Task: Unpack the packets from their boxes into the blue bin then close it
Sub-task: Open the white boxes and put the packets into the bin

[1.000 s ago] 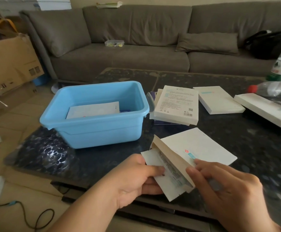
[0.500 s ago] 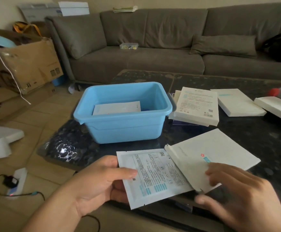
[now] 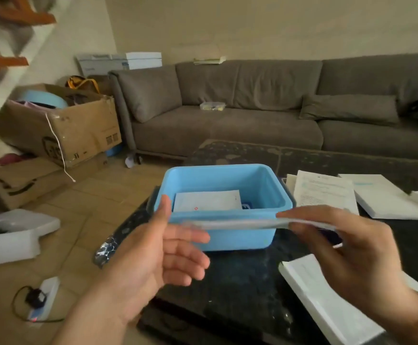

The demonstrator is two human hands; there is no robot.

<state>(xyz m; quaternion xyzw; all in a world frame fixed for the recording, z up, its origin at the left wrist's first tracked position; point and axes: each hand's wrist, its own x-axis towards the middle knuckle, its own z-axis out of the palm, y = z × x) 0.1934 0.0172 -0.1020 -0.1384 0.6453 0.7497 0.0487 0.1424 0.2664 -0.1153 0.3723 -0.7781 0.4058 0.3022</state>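
Right hand [image 3: 347,252] pinches one packet [image 3: 240,224] edge-on, level, in front of the blue bin [image 3: 228,235]. My left hand [image 3: 160,257] is spread open, empty. One packet inside bin [image 3: 206,200]. Four white boxes [image 3: 325,190] on bench [image 3: 242,277].

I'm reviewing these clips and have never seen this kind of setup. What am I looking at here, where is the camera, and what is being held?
There is no machine: a person wears a camera on the head, so the view looks down at their own hands. The right hand pinches a thin packet, seen edge-on and blurred, in front of the open blue bin, which already holds a white packet. The left hand is open and holds nothing. White boxes lie on the dark table, one box nearest the viewer.
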